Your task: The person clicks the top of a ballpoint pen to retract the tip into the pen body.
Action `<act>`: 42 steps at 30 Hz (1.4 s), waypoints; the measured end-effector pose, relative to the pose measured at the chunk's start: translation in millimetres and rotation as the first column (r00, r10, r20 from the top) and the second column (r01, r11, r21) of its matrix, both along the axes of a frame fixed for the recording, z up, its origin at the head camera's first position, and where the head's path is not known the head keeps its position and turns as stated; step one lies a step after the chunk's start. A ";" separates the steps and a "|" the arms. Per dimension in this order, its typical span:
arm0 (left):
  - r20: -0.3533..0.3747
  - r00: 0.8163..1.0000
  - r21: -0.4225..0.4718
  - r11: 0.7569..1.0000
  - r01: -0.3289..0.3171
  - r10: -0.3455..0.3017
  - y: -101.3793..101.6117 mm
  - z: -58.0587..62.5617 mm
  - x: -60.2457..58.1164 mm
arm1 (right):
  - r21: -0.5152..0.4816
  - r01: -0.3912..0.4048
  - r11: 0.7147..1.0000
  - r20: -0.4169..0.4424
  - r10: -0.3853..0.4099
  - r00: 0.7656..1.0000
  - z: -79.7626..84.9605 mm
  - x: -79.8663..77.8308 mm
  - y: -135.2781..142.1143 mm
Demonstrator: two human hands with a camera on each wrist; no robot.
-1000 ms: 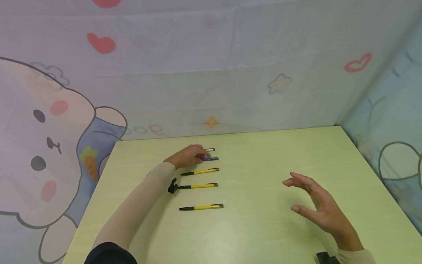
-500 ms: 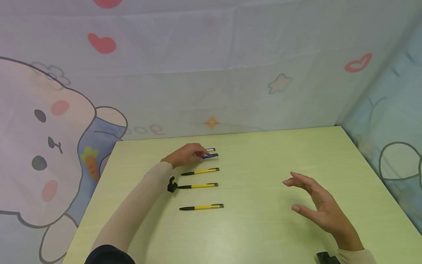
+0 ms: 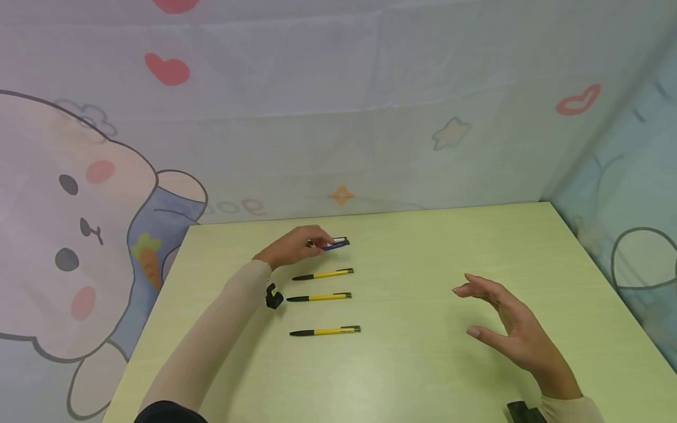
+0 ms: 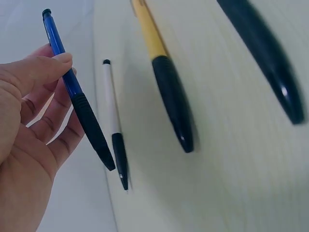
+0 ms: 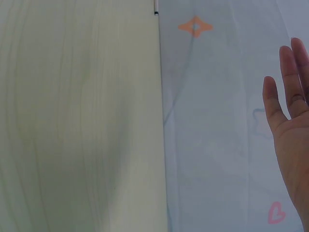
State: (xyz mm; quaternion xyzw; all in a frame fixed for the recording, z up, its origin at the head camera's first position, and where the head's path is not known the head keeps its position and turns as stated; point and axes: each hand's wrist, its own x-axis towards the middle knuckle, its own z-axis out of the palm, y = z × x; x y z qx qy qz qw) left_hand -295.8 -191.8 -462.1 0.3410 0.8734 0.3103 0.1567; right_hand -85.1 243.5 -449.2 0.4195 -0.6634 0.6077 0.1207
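My left hand pinches a blue pen with a black grip between thumb and fingers, lifted above the table. Beyond it a white pen with a black grip lies on the table; in the head view the hand and the blue pen partly cover it. Nearer to me lie three yellow pens with black grips: one just below the left hand, a middle one and a front one. My right hand hovers over the right of the table, thumb and fingers apart, holding nothing.
The pale wooden table ends at a printed cloth backdrop, with another cloth panel along the right side. A black wrist camera on the left arm sits close to the middle yellow pen's tip.
The left hand has lifted the blue pen off the table and shifted it slightly away from me, toward the white pen. My right hand has stayed in place.
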 end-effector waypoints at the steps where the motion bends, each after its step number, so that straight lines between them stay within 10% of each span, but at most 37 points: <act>1: 0.008 1.000 0.016 1.000 -0.004 0.004 -0.5 1.8 1.7 | 0.001 0.000 1.000 0.002 0.000 1.000 -0.1 -0.1 -0.3; 42: -0.146 0.988 0.194 0.981 -0.022 0.051 8.9 43.7 78.0 | 0.006 -0.022 1.000 -0.019 0.022 1.000 -5.3 -13.4 -3.6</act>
